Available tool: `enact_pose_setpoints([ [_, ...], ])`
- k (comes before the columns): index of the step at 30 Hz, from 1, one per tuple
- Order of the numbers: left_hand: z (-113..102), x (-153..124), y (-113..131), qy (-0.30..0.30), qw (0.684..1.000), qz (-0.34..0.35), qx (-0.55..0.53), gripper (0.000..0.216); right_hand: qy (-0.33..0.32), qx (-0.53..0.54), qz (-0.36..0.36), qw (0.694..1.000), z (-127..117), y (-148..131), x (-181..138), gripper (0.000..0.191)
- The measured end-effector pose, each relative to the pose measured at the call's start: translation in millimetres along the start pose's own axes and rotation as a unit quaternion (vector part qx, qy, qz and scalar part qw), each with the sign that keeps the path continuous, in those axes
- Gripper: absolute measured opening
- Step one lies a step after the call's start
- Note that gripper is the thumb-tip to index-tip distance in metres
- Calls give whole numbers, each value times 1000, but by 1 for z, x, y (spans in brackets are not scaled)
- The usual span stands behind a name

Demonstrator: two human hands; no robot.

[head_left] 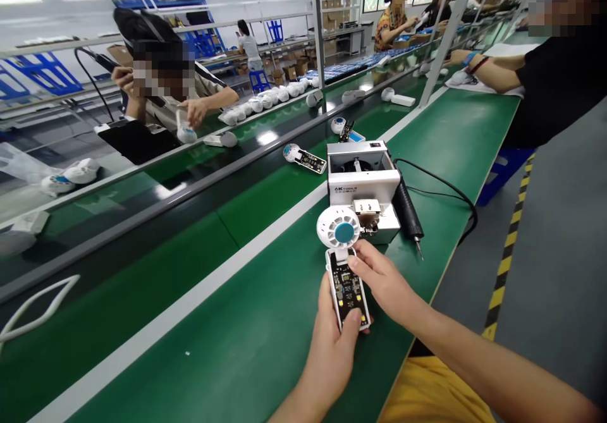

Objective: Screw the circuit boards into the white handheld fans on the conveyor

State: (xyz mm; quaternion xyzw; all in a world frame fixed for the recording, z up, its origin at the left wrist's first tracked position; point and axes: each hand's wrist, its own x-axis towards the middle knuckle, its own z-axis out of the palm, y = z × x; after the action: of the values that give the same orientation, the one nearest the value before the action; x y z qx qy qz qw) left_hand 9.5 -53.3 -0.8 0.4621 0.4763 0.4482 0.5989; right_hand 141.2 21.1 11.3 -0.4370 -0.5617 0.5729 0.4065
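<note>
A white handheld fan (338, 227) with a blue round centre faces up before me, its handle uncovered so that a black circuit board (348, 287) shows. My left hand (329, 341) is closed round the lower handle, the thumb lying on the board's bottom end. At the neck, my right hand (384, 277) pinches the fan, its thumb on the top of the board and its index finger by the fan head. Just beyond stands a silver screw feeder (363, 183). An electric screwdriver (408, 211) lies along its right side.
Two more opened fans, one near (304, 157) and one farther (345, 131), lie on the green conveyor belt (180, 239). A white cable loop (42, 309) is at left. Co-workers sit across the line and at right. A metal post (448, 37) rises beyond the feeder.
</note>
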Motion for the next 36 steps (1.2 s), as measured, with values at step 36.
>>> enact_pose_setpoints([
  [36,-20,11,5,161,932,83,315,32,-40,-208,-93,973,9,-12,-21,12],
])
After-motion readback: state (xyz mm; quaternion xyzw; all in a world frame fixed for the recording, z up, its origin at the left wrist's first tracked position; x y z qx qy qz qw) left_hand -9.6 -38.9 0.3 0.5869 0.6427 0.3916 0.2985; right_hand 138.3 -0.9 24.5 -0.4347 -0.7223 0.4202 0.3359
